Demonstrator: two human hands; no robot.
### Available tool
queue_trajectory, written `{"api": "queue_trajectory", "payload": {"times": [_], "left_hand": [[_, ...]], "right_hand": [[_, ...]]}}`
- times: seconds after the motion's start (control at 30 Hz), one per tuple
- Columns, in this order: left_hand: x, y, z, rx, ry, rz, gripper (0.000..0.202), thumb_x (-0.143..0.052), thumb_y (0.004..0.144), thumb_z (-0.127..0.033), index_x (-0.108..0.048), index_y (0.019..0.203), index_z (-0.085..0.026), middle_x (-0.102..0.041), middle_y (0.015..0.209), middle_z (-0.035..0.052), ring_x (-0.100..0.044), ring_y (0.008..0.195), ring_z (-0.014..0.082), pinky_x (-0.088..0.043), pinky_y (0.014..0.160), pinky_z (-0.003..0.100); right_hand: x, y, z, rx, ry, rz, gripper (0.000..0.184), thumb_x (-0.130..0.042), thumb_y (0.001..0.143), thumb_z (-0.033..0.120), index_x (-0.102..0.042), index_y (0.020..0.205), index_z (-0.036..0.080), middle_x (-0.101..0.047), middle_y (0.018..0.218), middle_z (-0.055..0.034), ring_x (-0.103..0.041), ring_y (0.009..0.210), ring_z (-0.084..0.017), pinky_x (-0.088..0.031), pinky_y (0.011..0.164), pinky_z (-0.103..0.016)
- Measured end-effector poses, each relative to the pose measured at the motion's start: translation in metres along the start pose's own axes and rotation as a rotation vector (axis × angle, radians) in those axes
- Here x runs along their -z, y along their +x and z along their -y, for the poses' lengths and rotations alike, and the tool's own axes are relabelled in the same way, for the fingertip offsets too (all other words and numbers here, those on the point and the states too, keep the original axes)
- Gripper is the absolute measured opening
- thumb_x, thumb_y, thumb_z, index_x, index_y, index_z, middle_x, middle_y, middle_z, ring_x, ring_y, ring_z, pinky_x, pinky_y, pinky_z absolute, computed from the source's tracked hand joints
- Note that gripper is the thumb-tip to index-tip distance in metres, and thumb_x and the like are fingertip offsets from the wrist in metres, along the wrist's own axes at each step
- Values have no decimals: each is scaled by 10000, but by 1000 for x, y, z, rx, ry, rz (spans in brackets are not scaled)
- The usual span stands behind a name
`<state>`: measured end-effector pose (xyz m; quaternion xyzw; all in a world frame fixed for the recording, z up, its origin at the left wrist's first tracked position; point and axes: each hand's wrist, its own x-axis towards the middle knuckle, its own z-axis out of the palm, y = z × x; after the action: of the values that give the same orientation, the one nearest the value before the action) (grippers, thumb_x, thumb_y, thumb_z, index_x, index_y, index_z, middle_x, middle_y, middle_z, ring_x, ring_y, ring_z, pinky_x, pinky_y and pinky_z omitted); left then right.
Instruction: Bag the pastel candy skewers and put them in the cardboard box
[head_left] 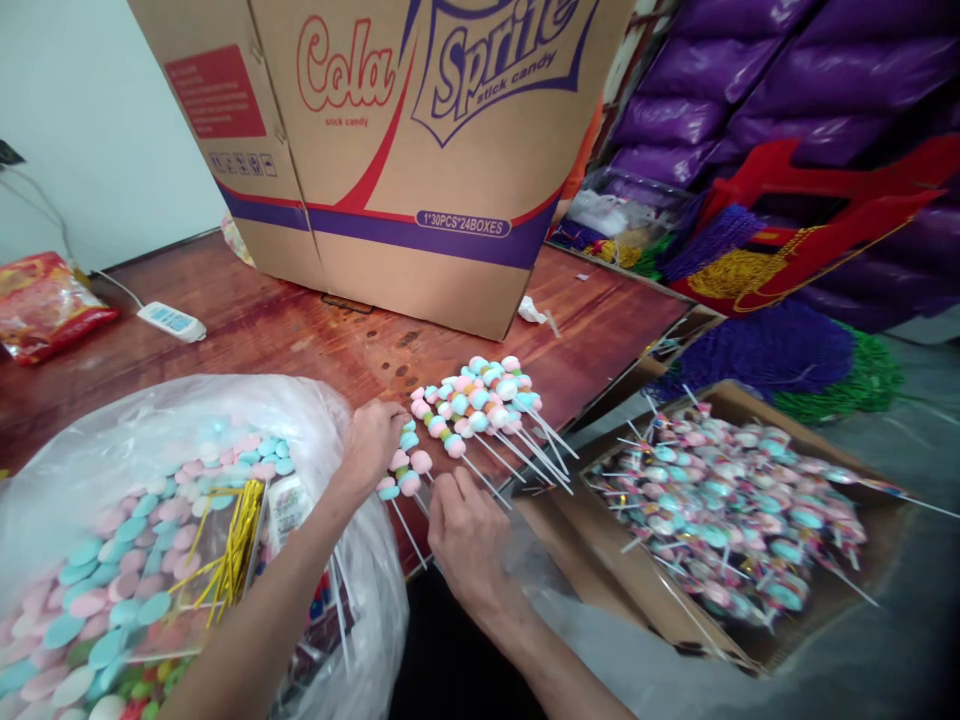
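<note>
My left hand (373,438) is closed at the far end of a marshmallow skewer (421,462) with pink and blue pieces; its fingertips are partly hidden. Lower down, my right hand (466,525) pinches around the stick of that skewer near the table's front edge. Beside my left wrist lies another marshmallow skewer (409,484), its white stick pointing toward me. Just beyond my right hand, a pile of finished marshmallow skewers (484,395) rests on the wooden table (375,345), sticks toward the lower right.
At left, a clear plastic bag (315,400) holds loose marshmallows (124,540) and gold twist ties (236,550). A large cardboard carton (390,190) stands behind. An open box (705,655) of wrapped skewers sits at right. A white power strip (172,321) lies left.
</note>
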<state>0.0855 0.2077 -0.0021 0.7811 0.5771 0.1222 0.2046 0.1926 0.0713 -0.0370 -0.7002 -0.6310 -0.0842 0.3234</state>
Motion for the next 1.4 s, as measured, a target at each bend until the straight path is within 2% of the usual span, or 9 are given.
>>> {"api": "queue_trajectory", "payload": {"times": [0.1,0.27,0.6,0.77,1.1,1.4], "left_hand": [[-4,0,5,13,-57,-35,272,-498,885,-262,-759,853,-196,-731,877,74,-639,802,200,-429,724,284],[-6,11,19,83,-234,56,188,-562,830,-241,-740,829,-182,-736,799,40,-651,756,184,-452,706,268],[-11,13,27,50,-241,40,201,-542,831,-249,-738,840,-208,-728,784,27,-644,746,184,-460,719,277],[-11,12,29,8,-276,68,232,-534,847,-254,-752,920,-229,-756,922,25,-664,850,186,-474,796,273],[-9,7,29,-15,-364,75,242,-540,861,-275,-770,920,-228,-758,933,24,-665,860,184,-480,790,265],[-7,5,25,-83,-256,77,243,-532,869,-242,-775,887,-237,-687,830,22,-609,797,165,-459,796,265]], "right_hand": [[3,-2,-1,-4,27,13,265,-449,923,101,-542,696,202,-558,697,-19,-469,588,-154,-279,576,-301],[10,-2,-6,-6,18,23,280,-457,948,132,-528,685,200,-552,692,-17,-462,591,-149,-290,591,-292],[12,-10,-14,-18,73,-39,330,-421,982,171,-513,668,207,-516,657,-8,-465,594,-149,-325,616,-274],[11,-9,-14,-27,63,-42,315,-433,973,154,-521,676,207,-513,661,-4,-468,600,-146,-315,609,-274],[12,1,-13,3,12,50,268,-457,926,118,-549,689,202,-573,696,-12,-463,579,-145,-276,590,-292],[6,7,-8,-9,52,79,242,-450,912,98,-555,717,196,-606,741,-25,-509,624,-151,-300,615,-284]]}}
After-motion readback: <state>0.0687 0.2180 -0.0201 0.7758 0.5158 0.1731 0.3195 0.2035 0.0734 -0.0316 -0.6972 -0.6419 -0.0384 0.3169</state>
